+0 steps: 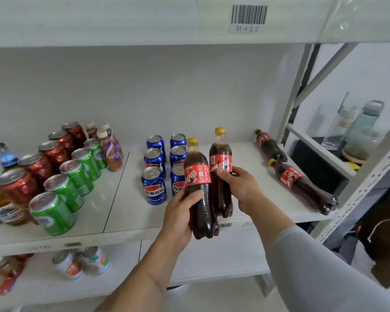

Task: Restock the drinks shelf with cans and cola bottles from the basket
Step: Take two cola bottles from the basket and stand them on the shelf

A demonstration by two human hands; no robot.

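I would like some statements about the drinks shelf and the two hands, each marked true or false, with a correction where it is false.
1. Each hand holds one cola bottle. True: the left hand grips the left cola bottle and the right hand grips the right cola bottle.
2. The held bottles have blue caps. False: both caps are yellow.
3. Two cola bottles lie on their sides at the right of the shelf. True.
4. The blue cans stand to the right of the held bottles. False: they stand to their left.
5. The green cans lie on their sides. False: they stand upright in a row.
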